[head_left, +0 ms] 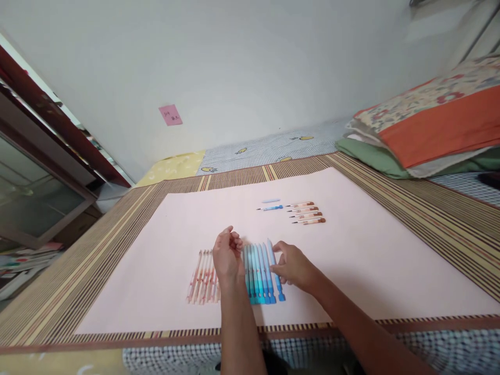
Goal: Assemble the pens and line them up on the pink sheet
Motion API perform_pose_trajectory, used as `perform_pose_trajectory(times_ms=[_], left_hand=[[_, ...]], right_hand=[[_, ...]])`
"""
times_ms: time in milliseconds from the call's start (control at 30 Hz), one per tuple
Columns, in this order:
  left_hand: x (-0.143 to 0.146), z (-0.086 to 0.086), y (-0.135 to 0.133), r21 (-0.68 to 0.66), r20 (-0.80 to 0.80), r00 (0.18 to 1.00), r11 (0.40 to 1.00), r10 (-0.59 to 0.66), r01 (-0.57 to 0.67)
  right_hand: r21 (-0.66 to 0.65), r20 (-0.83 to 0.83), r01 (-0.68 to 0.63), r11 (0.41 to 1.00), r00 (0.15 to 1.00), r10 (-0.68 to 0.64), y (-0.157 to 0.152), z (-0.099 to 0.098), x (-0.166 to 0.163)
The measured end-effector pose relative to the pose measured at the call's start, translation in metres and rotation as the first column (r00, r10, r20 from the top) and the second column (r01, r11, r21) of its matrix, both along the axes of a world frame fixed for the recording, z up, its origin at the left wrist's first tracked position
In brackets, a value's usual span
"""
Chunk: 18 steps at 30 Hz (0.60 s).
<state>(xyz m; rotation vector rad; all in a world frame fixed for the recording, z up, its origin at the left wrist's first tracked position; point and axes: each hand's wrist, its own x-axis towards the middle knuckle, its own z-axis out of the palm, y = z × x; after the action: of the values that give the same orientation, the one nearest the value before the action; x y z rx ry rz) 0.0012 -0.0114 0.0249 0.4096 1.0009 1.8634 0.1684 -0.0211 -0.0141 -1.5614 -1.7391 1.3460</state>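
Observation:
A row of capped pens shading from green-teal to blue (259,271) lies side by side on the pale pink sheet (156,260). At the row's right end, my right hand (292,264) has thumb and fingers at the side of the last blue pen (278,284), which lies a little apart from the others. My left hand (227,255) is loosely curled, palm turned toward the row's left side, with nothing visible in it. Its wrist partly hides a second row, pale pens with pinkish patterns (201,276).
Farther back lie several brown-and-cream pens with bared tips (308,214), an uncapped blue pen (270,208) and a loose pale blue cap (271,200). A striped mat (128,229) lies under the sheet. Folded bedding (441,114) is piled at the right; a pink note (171,115) hangs on the wall.

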Motion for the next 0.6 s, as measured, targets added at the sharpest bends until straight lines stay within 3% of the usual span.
perform_pose_trajectory(times_ms=[400,600], left_hand=[[0.004,-0.002,0.001,-0.006,0.015,0.998,0.998,-0.055,0.055],[0.005,-0.004,0.002,-0.006,0.000,0.999,0.999,-0.052,0.052]], right_hand=[[0.130,0.134,-0.050,0.990,0.990,0.032,-0.006,0.012,-0.006],[0.184,0.198,-0.094,0.978,0.979,0.057,-0.008,0.008,-0.005]])
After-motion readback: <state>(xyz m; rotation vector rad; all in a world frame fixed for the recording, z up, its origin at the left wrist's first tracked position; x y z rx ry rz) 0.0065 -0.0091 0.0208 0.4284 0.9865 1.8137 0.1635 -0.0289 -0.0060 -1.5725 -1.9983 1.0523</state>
